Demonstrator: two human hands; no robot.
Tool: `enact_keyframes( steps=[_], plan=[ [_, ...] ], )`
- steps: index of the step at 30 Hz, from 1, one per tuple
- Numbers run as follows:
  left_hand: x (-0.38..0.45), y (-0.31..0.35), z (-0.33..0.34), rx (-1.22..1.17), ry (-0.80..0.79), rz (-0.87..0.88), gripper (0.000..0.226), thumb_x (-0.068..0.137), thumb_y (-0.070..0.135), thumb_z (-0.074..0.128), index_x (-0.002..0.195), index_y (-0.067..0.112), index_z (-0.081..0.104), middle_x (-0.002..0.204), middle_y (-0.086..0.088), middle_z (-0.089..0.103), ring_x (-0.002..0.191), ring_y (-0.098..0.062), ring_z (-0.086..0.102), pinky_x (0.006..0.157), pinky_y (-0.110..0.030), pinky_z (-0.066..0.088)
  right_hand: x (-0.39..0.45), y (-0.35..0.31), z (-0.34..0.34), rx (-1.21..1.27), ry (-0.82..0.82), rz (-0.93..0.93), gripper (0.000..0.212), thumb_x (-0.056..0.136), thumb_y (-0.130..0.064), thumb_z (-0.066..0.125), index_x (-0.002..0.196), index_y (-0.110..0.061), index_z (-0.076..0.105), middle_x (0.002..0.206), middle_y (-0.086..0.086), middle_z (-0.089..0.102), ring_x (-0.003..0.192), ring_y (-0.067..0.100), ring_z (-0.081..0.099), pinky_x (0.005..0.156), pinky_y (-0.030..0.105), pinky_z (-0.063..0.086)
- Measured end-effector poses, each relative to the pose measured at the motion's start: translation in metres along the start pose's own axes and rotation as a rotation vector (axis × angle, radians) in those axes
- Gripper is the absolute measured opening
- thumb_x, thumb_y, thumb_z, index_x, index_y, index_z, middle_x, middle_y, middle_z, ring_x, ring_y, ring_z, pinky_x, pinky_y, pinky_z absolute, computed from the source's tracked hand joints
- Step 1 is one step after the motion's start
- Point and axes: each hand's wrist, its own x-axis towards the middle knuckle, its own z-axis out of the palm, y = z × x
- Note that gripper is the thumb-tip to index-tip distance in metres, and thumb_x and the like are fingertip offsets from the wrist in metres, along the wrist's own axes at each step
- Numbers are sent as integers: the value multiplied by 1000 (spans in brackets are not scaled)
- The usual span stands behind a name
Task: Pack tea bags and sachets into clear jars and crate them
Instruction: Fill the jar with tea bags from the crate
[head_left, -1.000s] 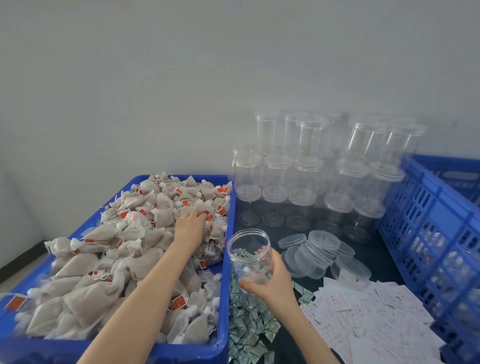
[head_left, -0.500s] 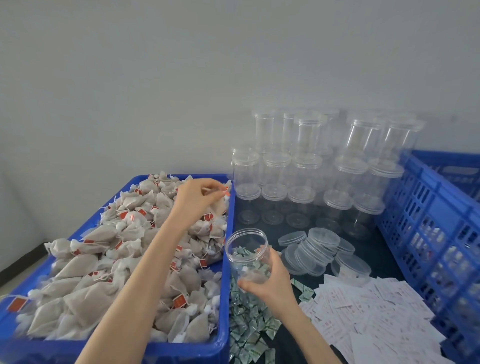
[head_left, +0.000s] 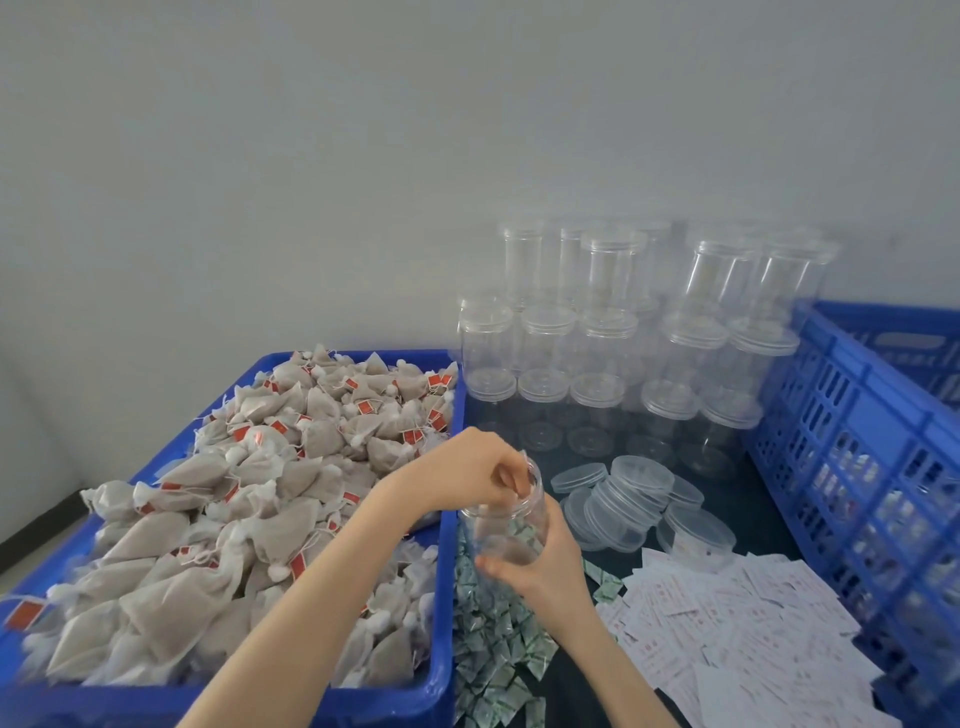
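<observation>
Clear plastic jar (head_left: 506, 525), lidless, held tilted above the green sachets (head_left: 493, 654) by the right hand (head_left: 540, 571), whose fingers curl round its lower wall. The left hand (head_left: 475, 470) is poised at the jar's mouth, fingertips bunched and dipping inside the rim; whether they pinch a tea bag cannot be told, as motion blur obscures it. The blue tray (head_left: 441, 571) heaped with tea bags (head_left: 249, 499) lies just left of the jar; loose lids (head_left: 628, 499) and the stacked empty jars (head_left: 613, 358) stand behind, paper slips (head_left: 727, 618) to the right, and the blue crate (head_left: 857, 441) at far right. Probable hazards: a bag's string or tag catching on the rim and pulling the bag out again; the tilted, smooth-walled jar slipping in a one-handed grip; an elbow sweeping bags off the overfull tray.
</observation>
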Motion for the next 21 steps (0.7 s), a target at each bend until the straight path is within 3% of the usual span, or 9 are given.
enact_keyframes(
  steps=[3, 6, 9, 11, 14, 16, 19, 21],
  plan=[
    [6, 4, 2, 220, -80, -11, 22, 86, 10, 58, 99, 16, 74, 77, 7, 61, 77, -15, 60, 69, -25, 47, 1, 0, -1, -35, 4, -8, 109, 40, -53, 86, 139, -33, 44, 135, -16, 55, 126, -4, 48, 101, 21, 39],
    [11, 7, 8, 334, -154, -48, 21, 92, 13, 52, 100, 10, 71, 70, 2, 52, 66, -17, 49, 61, -28, 43, 0, 0, -1, -63, 4, -21, 110, 41, -53, 86, 140, -31, 44, 136, -16, 55, 126, -3, 48, 99, 17, 38],
    [13, 4, 10, 338, -194, -34, 23, 94, 11, 53, 106, 13, 71, 74, 3, 53, 67, -16, 49, 72, -36, 51, -1, 1, 0, -72, -5, -24, 119, 41, -55, 86, 146, -25, 40, 139, -12, 53, 130, 3, 47, 107, 29, 39],
    [12, -1, 8, 246, -165, 8, 22, 92, 10, 56, 105, 16, 72, 76, 8, 56, 69, -11, 53, 76, -31, 52, 0, 2, -1, -62, -7, -23, 117, 42, -54, 86, 145, -27, 40, 138, -14, 53, 129, 3, 48, 107, 28, 40],
    [9, -13, 0, -8, -17, 20, 19, 88, 17, 64, 101, 27, 74, 75, 27, 60, 71, 7, 60, 73, -11, 48, 2, 3, 0, -46, -12, -22, 110, 45, -49, 89, 142, -31, 41, 136, -19, 52, 128, 0, 47, 99, 18, 37],
    [12, -32, -4, -92, 198, -26, 15, 88, 20, 64, 92, 31, 73, 74, 28, 62, 74, 12, 60, 70, -9, 46, 4, 3, 1, -46, -24, -20, 98, 52, -38, 94, 135, -38, 42, 134, -21, 50, 127, -3, 46, 95, 12, 34],
    [23, -74, -1, -23, 469, -268, 15, 91, 19, 59, 98, 28, 68, 93, 13, 68, 83, -1, 62, 76, -22, 52, 4, 6, 1, -59, -32, -23, 87, 60, -25, 96, 126, -44, 43, 131, -19, 52, 123, -3, 47, 89, 7, 36],
    [30, -100, 6, 88, 451, -448, 25, 93, 14, 56, 115, 23, 62, 109, 2, 67, 92, -13, 63, 75, -25, 51, 3, 7, 1, -57, -39, -19, 92, 61, -23, 96, 134, -37, 42, 134, -16, 52, 125, 3, 48, 91, 11, 35]
  ],
)
